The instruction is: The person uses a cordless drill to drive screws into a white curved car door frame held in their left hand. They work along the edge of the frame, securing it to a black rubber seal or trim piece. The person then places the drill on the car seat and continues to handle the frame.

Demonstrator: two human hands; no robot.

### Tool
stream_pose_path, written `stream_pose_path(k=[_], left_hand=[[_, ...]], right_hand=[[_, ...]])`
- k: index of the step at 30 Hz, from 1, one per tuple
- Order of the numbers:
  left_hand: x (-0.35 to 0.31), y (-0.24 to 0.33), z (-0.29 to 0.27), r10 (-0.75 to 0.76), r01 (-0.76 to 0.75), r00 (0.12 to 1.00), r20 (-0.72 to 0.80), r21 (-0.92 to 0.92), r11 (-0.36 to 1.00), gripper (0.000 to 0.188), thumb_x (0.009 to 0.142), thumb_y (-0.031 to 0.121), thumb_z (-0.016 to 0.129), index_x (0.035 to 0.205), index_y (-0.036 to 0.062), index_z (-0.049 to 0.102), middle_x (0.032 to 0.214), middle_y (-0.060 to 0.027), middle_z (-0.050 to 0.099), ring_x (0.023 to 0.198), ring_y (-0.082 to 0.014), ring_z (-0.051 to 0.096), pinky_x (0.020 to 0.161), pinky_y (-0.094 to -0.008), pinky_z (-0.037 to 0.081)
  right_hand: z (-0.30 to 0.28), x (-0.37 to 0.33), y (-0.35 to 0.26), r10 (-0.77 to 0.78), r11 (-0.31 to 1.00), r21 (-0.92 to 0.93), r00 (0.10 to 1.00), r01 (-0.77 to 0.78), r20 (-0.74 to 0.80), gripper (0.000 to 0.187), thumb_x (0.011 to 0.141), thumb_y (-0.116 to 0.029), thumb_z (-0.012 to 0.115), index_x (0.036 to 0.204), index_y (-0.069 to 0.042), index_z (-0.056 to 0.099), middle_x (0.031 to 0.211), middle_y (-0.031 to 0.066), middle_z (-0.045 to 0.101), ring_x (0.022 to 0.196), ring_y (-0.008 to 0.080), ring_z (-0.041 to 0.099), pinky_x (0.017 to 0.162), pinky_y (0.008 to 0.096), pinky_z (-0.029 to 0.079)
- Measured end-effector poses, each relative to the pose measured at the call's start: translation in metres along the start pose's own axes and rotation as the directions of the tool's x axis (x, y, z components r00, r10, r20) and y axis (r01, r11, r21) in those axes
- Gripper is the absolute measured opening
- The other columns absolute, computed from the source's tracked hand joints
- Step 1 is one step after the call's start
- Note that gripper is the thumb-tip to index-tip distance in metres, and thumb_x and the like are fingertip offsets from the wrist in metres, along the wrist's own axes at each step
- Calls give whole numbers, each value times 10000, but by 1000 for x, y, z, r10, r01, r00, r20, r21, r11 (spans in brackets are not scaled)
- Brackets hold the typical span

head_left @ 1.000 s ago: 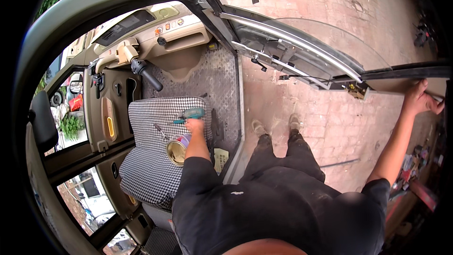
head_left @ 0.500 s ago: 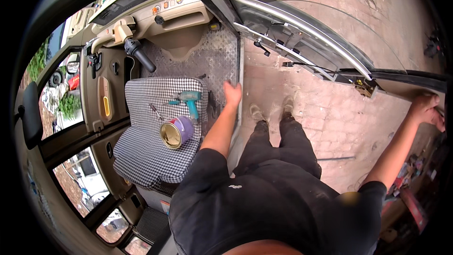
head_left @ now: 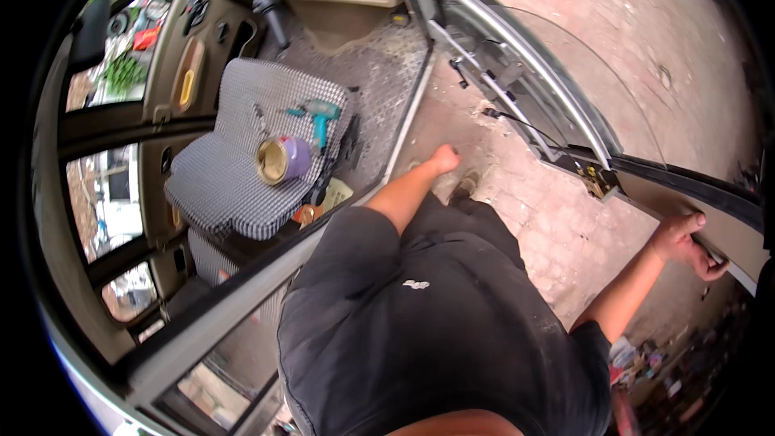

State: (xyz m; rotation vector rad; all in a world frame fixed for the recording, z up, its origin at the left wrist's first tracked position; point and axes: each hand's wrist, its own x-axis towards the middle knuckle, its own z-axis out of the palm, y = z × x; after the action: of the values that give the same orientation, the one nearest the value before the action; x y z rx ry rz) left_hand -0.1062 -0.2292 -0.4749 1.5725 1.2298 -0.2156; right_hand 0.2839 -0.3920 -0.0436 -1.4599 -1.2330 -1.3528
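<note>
The left hand (head_left: 443,158) hangs in the middle of the frame, just outside the cab, and holds nothing. It looks curled shut, but it is small and a bit blurry, so I cannot tell for sure. The right hand (head_left: 684,241) is at the right edge of the frame. Its fingers wrap tight around the edge of the open door (head_left: 565,113).

The person stands on the brick ground (head_left: 565,210) beside the cab, keeping the door open. Any reach into the cab would need the free hand to go left, over the door sill.

On the checked seat (head_left: 218,178), left of middle, lies a round tin (head_left: 281,158) with a purple side and a gold top. Just above it lies a teal drill (head_left: 319,115). A small yellow-green packet (head_left: 337,191) sits by the seat's lower right edge.
</note>
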Motion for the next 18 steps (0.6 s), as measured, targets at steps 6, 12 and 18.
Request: stream_pose_path(k=[6,12,18], left_hand=[[-47,-1,-42,-122,125,985,-125,14,992,425,824,266,626,1133,-21,679,1158,-261,667,1108,-395,636,957,-442,502],[-51,-83,-70,-162,202,970,-181,235,951,441,785,316,615,1016,-46,715,1108,-287,674,1053,-405,663,919,-452,528],[-52,-62,-112,-268,282,958,-99,178,943,531,805,296,640,1192,-67,647,1244,-291,617,1166,-397,614,978,-432,501]], right_hand=[[-7,-1,-9,-7,997,-76,999,11,51,887,859,-360,771,1327,41,134,1262,232,330,1092,273,464,908,427,450],[-5,5,-22,86,994,-67,995,-83,41,901,854,-340,775,1344,46,124,1259,241,323,1102,289,458,908,428,447],[-15,10,-40,182,961,-230,979,-157,93,1009,835,-374,783,1426,79,102,1364,313,274,1210,397,414,985,530,394]])
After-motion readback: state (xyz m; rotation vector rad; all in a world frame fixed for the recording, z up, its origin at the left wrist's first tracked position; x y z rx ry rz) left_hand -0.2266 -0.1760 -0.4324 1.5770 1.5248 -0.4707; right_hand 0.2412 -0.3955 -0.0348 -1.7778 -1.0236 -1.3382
